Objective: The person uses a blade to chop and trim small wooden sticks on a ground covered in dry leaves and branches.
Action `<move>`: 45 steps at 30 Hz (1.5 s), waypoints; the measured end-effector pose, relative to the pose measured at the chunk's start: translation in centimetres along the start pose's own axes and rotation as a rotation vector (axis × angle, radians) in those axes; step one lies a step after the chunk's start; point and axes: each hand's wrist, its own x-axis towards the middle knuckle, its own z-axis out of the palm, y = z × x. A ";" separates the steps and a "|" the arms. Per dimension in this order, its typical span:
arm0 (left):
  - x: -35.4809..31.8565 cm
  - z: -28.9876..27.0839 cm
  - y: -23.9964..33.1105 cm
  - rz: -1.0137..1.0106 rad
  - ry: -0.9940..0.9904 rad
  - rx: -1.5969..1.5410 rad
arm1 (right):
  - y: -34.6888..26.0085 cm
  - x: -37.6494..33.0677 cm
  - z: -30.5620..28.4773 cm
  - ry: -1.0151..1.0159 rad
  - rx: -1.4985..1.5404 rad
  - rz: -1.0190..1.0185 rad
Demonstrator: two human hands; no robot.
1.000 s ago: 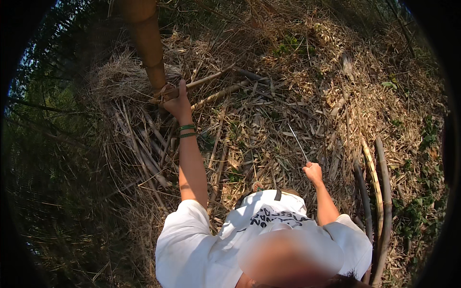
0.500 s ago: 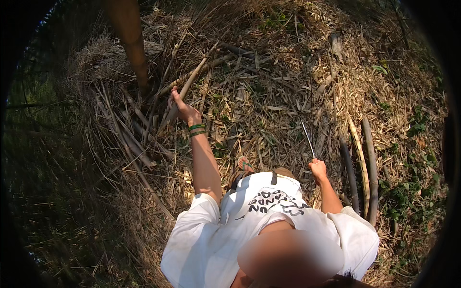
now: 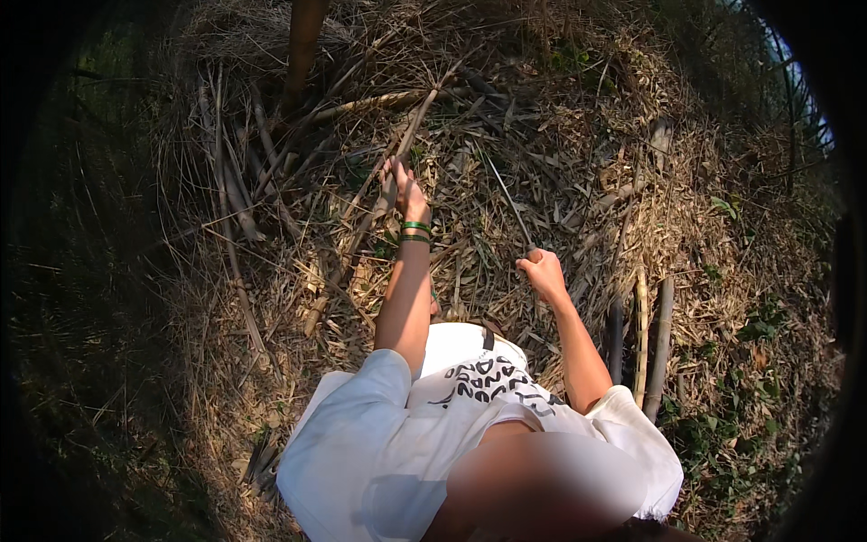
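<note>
My left hand (image 3: 408, 191), with green bands at the wrist, is wrapped round a brownish bamboo pole (image 3: 419, 117). This pole slants from the far brush down past the hand to the leaf-covered ground. In front of my body, my right hand (image 3: 544, 273) grips the handle of a machete (image 3: 508, 197). Its long blade shows as a thin bright line, pointing forward and slightly left. The blade is apart from the bamboo pole, to its right. Part of the left-hand fingers is hidden behind the pole.
A thick bamboo stem (image 3: 305, 45) stands at the far left amid dry branches (image 3: 237, 185). Several cut poles lie at my right, including a yellowish pole (image 3: 642, 339) and a grey pole (image 3: 662, 348). Dry leaves (image 3: 479, 271) cover the ground; green plants grow at far right.
The view has shifted. My left hand has moved right with the bamboo pole, and my right hand has brought the machete forward and left, nearer to it.
</note>
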 end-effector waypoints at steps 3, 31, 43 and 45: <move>-1.7 -2.2 -1.2 -0.151 -0.006 -0.096 | -1.9 1.0 -0.1 -0.041 0.009 0.004; 7.0 2.0 6.8 0.022 0.122 -0.261 | 27.9 -22.8 1.3 0.133 -0.115 1.090; 8.6 16.4 13.9 0.302 0.153 -0.269 | 18.7 -4.8 -6.1 0.329 0.050 0.829; 8.5 18.6 13.2 0.038 0.429 -0.234 | 18.2 -1.2 -8.0 0.297 0.093 0.786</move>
